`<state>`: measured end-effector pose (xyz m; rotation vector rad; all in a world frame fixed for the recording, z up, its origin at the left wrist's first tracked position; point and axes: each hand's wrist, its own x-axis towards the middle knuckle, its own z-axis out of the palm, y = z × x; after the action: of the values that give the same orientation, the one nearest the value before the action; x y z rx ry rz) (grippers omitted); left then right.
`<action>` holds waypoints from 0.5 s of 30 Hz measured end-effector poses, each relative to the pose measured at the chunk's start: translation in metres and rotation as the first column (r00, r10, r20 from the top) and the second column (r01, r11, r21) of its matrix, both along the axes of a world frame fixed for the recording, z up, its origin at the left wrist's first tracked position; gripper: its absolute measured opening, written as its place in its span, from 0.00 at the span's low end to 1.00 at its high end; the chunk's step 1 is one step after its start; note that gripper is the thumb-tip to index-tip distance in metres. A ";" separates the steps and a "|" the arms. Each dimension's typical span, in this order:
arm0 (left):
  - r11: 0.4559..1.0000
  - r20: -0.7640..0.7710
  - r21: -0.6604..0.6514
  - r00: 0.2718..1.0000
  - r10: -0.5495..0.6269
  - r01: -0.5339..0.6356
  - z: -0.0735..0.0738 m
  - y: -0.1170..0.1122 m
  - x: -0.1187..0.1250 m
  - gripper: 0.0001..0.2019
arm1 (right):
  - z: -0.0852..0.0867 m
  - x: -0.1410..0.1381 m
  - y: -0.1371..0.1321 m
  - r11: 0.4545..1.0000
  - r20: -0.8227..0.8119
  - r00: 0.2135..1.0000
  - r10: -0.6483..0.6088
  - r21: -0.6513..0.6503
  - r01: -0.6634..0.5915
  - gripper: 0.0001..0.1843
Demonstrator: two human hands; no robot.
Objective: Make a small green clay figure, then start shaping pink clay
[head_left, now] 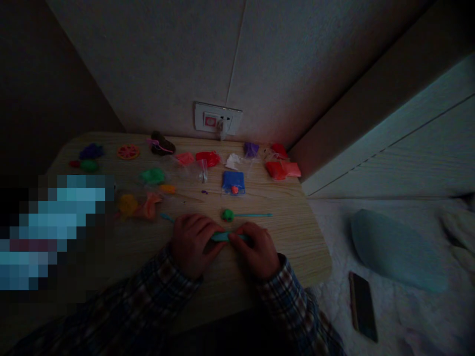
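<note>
My left hand [191, 243] and my right hand [254, 249] rest on a light wooden table [297, 242], fingers curled together around a thin teal piece of clay [222, 237] stretched between them. Both sleeves are plaid. Just beyond the hands lies a small green clay lump [227, 214] with a teal stick tool [254, 215] pointing right. Another teal stick [166, 217] pokes out to the left of my left hand.
Several clay lumps and bags lie across the table: a blue bag [233, 181], red bags [282, 169], a green lump [153, 175], orange and yellow pieces [143, 205], a purple lump [91, 151]. A wall socket [217, 118] sits behind. A phone [362, 305] lies on the white bedding at right.
</note>
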<state>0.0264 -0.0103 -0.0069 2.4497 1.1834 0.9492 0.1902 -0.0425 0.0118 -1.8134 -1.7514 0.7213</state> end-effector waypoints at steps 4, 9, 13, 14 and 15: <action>1.000 0.010 -0.006 1.000 -0.011 0.011 0.001 0.001 0.001 0.09 | 0.000 0.000 0.000 1.000 -0.022 1.000 0.006 -0.023 -0.007 0.10; 0.999 0.006 0.003 0.999 -0.034 0.033 0.006 0.002 0.003 0.09 | -0.001 -0.002 0.000 1.000 -0.009 1.000 -0.003 -0.009 0.003 0.11; 0.999 0.018 0.009 0.999 -0.034 0.034 0.008 0.002 0.004 0.10 | 0.001 0.004 0.000 1.000 -0.101 0.995 0.024 -0.002 -0.024 0.12; 0.999 0.025 0.015 0.999 -0.037 0.037 0.008 0.002 0.003 0.10 | 0.002 0.007 0.000 1.000 -0.158 0.987 0.014 -0.026 -0.018 0.13; 0.999 0.039 0.021 0.998 -0.040 0.040 0.007 0.002 0.003 0.10 | 0.004 0.011 0.000 0.998 -0.214 0.977 -0.008 -0.056 -0.004 0.14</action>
<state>0.0290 -0.0085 -0.0002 2.4494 1.1132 0.9976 0.2010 -0.0429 0.0157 -1.7027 -1.6026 0.9365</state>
